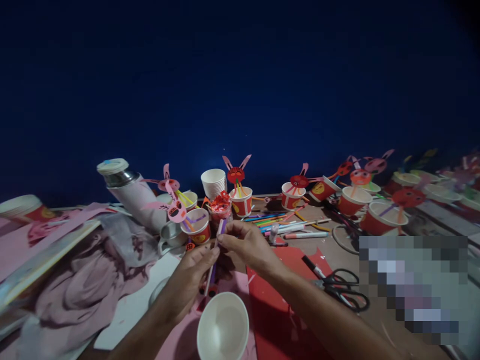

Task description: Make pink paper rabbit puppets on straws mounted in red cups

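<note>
My left hand (191, 277) and my right hand (247, 245) meet over the table, both pinching a thin purple strip (222, 227) that sticks up between the fingertips. A pale stick or straw (208, 281) runs down from my left fingers. A white paper cup (222, 326) stands open just below my hands. A jar of red bits (220, 206) sits right behind the fingertips.
Red paper cups with pink and red rabbit faces (240, 197) line the back of the table. A steel flask (131, 192), a stack of white cups (213, 182), coloured pens (285, 222), black scissors (343, 290), red paper (277, 300) and pink cloth (86, 280) surround my hands.
</note>
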The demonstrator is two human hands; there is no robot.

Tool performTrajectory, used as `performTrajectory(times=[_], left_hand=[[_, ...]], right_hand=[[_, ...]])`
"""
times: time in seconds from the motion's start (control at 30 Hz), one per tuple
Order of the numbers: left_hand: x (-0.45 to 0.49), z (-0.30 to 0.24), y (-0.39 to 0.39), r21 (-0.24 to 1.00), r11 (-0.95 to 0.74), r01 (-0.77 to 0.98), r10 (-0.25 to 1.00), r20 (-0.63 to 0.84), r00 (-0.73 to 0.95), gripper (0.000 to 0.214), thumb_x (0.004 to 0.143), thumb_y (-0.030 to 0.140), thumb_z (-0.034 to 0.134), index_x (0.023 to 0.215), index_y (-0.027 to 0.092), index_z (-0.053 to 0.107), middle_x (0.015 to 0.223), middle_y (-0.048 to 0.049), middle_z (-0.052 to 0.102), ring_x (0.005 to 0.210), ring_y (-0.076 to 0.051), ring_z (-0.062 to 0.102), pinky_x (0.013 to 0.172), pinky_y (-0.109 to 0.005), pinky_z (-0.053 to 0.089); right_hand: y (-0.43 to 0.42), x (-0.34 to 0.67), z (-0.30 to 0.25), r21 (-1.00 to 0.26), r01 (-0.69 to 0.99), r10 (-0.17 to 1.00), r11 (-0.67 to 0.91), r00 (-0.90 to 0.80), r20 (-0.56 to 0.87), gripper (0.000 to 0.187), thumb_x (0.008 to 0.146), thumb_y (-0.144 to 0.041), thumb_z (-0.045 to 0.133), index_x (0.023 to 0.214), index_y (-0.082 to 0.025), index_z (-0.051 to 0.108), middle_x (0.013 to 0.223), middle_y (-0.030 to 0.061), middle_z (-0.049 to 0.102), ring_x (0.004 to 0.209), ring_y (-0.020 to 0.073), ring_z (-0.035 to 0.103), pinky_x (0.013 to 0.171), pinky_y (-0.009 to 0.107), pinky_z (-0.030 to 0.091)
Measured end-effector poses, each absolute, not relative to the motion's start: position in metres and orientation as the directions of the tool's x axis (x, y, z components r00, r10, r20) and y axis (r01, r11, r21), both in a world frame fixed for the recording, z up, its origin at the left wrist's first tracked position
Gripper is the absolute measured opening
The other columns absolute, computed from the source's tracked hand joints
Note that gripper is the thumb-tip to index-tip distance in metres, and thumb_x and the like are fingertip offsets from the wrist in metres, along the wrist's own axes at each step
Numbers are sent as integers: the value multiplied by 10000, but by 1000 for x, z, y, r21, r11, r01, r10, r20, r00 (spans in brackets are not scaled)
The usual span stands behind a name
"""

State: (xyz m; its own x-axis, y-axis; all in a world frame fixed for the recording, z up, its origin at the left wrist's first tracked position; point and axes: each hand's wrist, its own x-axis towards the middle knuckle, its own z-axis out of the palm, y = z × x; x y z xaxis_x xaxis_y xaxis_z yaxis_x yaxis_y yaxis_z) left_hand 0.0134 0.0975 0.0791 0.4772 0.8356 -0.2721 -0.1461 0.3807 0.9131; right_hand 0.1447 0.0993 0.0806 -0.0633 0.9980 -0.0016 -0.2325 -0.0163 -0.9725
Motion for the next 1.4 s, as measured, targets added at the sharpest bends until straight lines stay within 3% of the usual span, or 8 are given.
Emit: performTrajectory(times=[0.4,0.57,0.7,0.77,0.87,0.97,1.23,1.4], left_hand=[[13,68,100,959,232,-164,887,-139,441,296,750,312,591,1001,159,562,789,-20,667,622,-122,579,556,-217,435],[11,70,100,971,197,-134,900,-125,417,268,742,323,586,941,145,565,752,-22,661,531,-113,556,512,-231,445],[7,74,100,979,182,-87,917,-136,376,242,756,336,551,897,139,557,654,-14,639,452,-104,531,445,-222,431],[5,76,101,985,154,-77,922,-116,370,226,775,334,521,887,140,549,601,-5,618,432,-96,516,436,-212,419],[5,77,101,992,104,-67,934,-74,351,194,773,334,519,823,148,542,615,-7,610,455,-89,522,418,-190,384],[7,78,99,990,116,-86,933,-79,350,202,762,354,522,791,154,525,619,1,595,440,-76,507,391,-173,339],[8,77,101,988,135,-73,945,-106,309,224,740,364,529,816,154,524,509,63,476,365,-25,319,357,-143,217],[8,77,104,983,167,-79,939,-134,316,226,726,364,536,819,157,534,513,64,465,362,-24,314,355,-145,211]], right_hand=[[101,139,73,-972,-232,997,-29,-81,-10,119,663,-237,599,647,-175,498,446,-91,448,359,42,388,358,166,301],[96,149,93,-994,-81,988,67,-137,78,75,695,-209,578,734,-169,528,568,-56,522,468,61,472,471,199,385],[89,186,122,-974,31,972,225,-83,222,181,712,-245,579,882,-184,563,772,-7,596,687,95,552,638,236,426],[87,214,131,-948,206,970,242,-27,242,149,741,-267,552,860,-183,581,838,14,619,760,113,564,690,251,424],[89,255,128,-826,533,970,181,41,239,199,791,-318,476,878,-176,585,792,24,630,726,136,572,639,253,420],[96,281,108,-510,860,986,10,77,148,229,805,-324,443,883,-186,609,744,28,633,663,151,564,565,248,378],[110,276,75,-292,956,999,-34,28,-24,188,721,-154,470,701,-189,653,710,77,647,666,193,564,537,259,299],[109,279,69,-322,946,989,29,-74,-128,257,653,-127,519,880,-193,621,780,49,647,661,168,552,526,230,304]])
